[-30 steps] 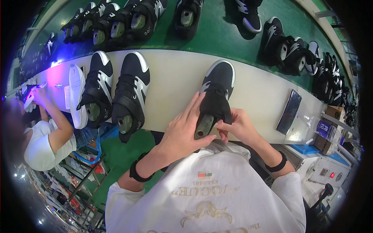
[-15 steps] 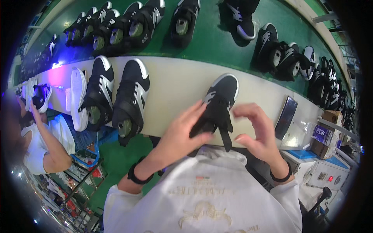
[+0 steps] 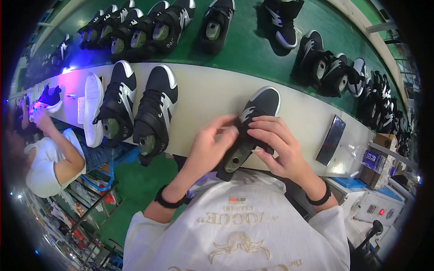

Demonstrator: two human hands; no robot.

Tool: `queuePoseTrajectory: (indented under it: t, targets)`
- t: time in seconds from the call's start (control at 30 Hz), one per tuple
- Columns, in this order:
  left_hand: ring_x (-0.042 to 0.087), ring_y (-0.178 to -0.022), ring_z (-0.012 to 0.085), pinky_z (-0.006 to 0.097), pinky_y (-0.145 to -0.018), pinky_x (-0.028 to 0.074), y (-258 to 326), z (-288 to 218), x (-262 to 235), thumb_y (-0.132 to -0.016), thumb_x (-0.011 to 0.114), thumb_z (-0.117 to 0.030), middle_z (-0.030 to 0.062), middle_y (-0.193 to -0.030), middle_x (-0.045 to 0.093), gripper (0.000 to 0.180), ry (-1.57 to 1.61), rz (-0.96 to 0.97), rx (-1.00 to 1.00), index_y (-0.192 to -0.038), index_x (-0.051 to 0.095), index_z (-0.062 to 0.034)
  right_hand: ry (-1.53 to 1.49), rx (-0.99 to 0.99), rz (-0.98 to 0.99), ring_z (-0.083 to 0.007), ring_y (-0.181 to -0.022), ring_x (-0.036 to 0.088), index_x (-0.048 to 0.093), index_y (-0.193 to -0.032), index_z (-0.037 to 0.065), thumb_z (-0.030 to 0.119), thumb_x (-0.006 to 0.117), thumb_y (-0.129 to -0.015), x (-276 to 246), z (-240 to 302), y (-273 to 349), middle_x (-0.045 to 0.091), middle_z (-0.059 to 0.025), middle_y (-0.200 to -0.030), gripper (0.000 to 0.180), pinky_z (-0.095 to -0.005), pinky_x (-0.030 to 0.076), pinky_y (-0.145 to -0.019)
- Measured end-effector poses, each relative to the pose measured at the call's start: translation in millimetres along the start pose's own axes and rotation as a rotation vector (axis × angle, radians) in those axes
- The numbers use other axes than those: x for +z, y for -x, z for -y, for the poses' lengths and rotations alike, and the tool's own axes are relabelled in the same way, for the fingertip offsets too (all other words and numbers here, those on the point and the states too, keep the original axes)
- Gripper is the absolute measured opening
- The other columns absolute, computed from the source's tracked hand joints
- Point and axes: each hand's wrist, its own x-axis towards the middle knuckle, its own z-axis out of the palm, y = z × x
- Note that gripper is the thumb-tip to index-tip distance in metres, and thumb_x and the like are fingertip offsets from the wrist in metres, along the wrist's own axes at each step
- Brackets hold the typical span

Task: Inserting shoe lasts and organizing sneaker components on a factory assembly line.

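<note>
A black sneaker with a pale silver toe edge sits before me, its toe pointing away and its heel toward my body. The green-grey end of a shoe last shows in its opening. My left hand is closed against the shoe's left side, fingers bent at the collar. From the right, my right hand lays its fingers across the instep, with the thumb lower down by the black strap. The fingers hide most of the strap.
Two similar sneakers and a white sole stand left on the pale bench. More shoes line the green surface behind. A phone lies right. A co-worker handles a shoe at far left.
My right hand has come in from the right onto the shoe's instep. The strap that hung loose is now under its fingers. The last's end has come into view at the heel.
</note>
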Motion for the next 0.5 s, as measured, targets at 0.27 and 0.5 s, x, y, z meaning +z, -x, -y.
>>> queuePoseTrajectory:
  t: [0.27, 0.5]
  targets:
    - [0.052, -0.124, 0.0449, 0.050, -0.099, 0.048, 14.1, -15.3, 23.5, -0.084, 0.073, -0.023, 0.0269, -0.143, 0.046, 0.087, -0.445, 0.062, 0.320, -0.152, 0.024, 0.0013, -0.108, -0.055, -0.146, -0.0271, -0.077, 0.064, 0.069, -0.088, 0.004, 0.013, 0.067, -0.087, 49.2, 22.7, 18.4, 0.067, -0.0102, -0.088, 0.009, -0.0370, 0.051, -0.068]
    - [0.053, -0.123, 0.0411, 0.049, -0.098, 0.047, -12.2, -28.9, 9.7, -0.081, 0.075, -0.017, 0.0226, -0.141, 0.049, 0.085, -0.294, 0.134, 0.211, -0.150, 0.029, -0.0019, 0.078, -0.205, -0.378, -0.0270, -0.077, 0.058, 0.063, -0.095, -0.001, 0.031, 0.075, -0.083, 8.9, 6.2, 23.1, 0.061, -0.0107, -0.087, 0.036, -0.0405, 0.049, -0.069]
